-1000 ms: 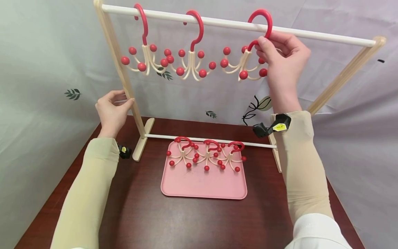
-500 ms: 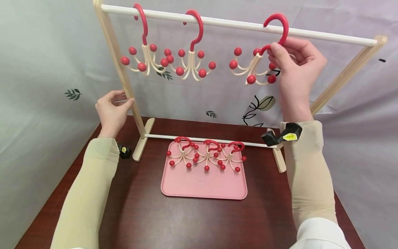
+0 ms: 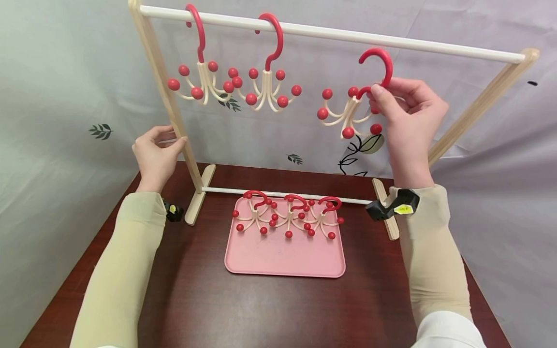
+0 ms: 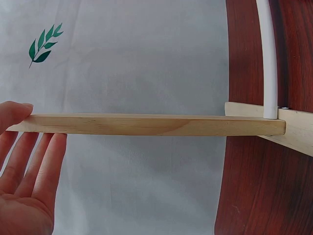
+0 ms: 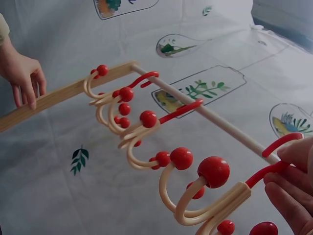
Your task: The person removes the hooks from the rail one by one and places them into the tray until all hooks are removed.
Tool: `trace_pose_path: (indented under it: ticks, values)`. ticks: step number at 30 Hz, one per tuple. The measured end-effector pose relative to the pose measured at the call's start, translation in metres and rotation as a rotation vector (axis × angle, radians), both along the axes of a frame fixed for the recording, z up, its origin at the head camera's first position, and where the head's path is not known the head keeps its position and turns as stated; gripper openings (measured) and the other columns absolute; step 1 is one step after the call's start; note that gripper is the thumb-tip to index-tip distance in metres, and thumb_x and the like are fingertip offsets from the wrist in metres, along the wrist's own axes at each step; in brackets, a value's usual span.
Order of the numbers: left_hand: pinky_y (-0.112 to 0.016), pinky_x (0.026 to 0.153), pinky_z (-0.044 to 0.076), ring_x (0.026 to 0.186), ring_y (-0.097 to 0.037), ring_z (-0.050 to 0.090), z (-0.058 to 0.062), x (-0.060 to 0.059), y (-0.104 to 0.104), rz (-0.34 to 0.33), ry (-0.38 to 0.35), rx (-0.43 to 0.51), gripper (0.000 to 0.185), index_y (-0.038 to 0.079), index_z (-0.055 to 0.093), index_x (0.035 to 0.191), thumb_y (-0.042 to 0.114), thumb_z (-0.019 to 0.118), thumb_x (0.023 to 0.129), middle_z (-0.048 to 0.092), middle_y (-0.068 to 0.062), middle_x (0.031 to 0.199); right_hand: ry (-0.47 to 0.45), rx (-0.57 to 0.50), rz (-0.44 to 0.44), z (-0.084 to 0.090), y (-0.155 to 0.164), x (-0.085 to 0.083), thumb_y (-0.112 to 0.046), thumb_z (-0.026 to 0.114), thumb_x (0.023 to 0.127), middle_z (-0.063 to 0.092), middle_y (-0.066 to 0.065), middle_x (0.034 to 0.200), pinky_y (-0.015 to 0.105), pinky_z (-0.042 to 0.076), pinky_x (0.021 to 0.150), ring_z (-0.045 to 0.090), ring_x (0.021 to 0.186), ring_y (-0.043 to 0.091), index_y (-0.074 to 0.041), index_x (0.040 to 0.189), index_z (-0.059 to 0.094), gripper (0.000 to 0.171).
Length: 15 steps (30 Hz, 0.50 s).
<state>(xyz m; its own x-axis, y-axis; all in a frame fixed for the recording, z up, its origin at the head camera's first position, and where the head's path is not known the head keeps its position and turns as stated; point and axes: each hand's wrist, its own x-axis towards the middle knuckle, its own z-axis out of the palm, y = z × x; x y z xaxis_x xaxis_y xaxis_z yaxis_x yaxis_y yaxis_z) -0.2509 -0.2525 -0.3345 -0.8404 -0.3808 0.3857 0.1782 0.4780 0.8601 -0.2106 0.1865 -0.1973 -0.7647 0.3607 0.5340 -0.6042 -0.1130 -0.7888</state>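
Note:
My right hand (image 3: 411, 113) pinches the red hook of a hanger (image 3: 377, 60), whose cream prongs end in red balls. In the head view this hook shows just below the white top rail (image 3: 330, 34), apart from it. Two like hangers, a left one (image 3: 201, 48) and a middle one (image 3: 273, 48), hang from that rail by their hooks. My left hand (image 3: 156, 152) holds the rack's left wooden post (image 3: 167, 92) between thumb and fingers. In the left wrist view, the thumb lies on one side of the post (image 4: 146, 125) and several fingertips on the other.
On the dark red table (image 3: 261, 309) stands a pink tray (image 3: 285, 261) with three hangers (image 3: 290, 217) lying at its far end. The rack's lower white rod (image 3: 222, 191) runs behind it. A pale patterned cloth (image 3: 243, 135) covers the back.
My right hand shifted right with its hanger, then came down and slightly back left. The hook, over the rail earlier, is now below it. My left hand keeps its place on the post.

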Motion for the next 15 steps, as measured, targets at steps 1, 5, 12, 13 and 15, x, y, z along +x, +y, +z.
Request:
trace_pose_path:
  ticks: [1,5,12,13,15]
  values:
    - [-0.022,0.079,0.058,0.091,-0.009,0.072,0.000,0.000,0.000,0.001,-0.001,-0.004,0.035,0.015,0.076,0.121,0.026,0.082,0.088,0.075,-0.006,0.110,-0.003,0.004,0.000,-0.003,0.000,0.000,-0.003,0.089,0.077,0.073,0.023,0.094,0.030,0.060,0.076,0.070,0.077,0.029,0.009,0.099,0.075,0.029]
    - [-0.024,0.081,0.058,0.093,-0.011,0.072,0.001,0.000,0.000,0.001,-0.006,-0.010,0.036,0.016,0.076,0.122,0.027,0.081,0.088,0.075,-0.006,0.111,0.000,0.010,0.007,-0.017,0.001,0.000,-0.002,0.089,0.077,0.073,0.023,0.094,0.031,0.060,0.076,0.071,0.078,0.029,0.010,0.100,0.074,0.030]
    - [-0.024,0.081,0.058,0.094,-0.012,0.072,0.001,0.001,0.001,-0.002,-0.010,-0.001,0.036,0.016,0.076,0.122,0.027,0.081,0.088,0.075,-0.006,0.112,-0.001,0.047,0.023,-0.041,-0.001,0.006,-0.004,0.089,0.078,0.074,0.022,0.093,0.029,0.060,0.074,0.071,0.074,0.027,0.010,0.101,0.075,0.031]
    - [-0.024,0.081,0.058,0.094,-0.012,0.072,0.001,0.001,0.001,-0.002,-0.008,-0.001,0.036,0.016,0.076,0.122,0.027,0.081,0.088,0.075,-0.006,0.112,-0.002,0.054,0.026,-0.044,-0.002,0.007,-0.004,0.089,0.078,0.074,0.022,0.093,0.029,0.060,0.074,0.071,0.075,0.027,0.010,0.102,0.075,0.030]
    - [-0.024,0.081,0.058,0.094,-0.011,0.072,0.001,0.001,0.000,-0.003,-0.007,0.001,0.036,0.015,0.076,0.122,0.027,0.081,0.088,0.075,-0.006,0.112,-0.012,0.070,0.036,-0.050,-0.003,0.009,-0.004,0.088,0.080,0.074,0.022,0.094,0.028,0.059,0.071,0.071,0.076,0.027,0.008,0.102,0.075,0.029]
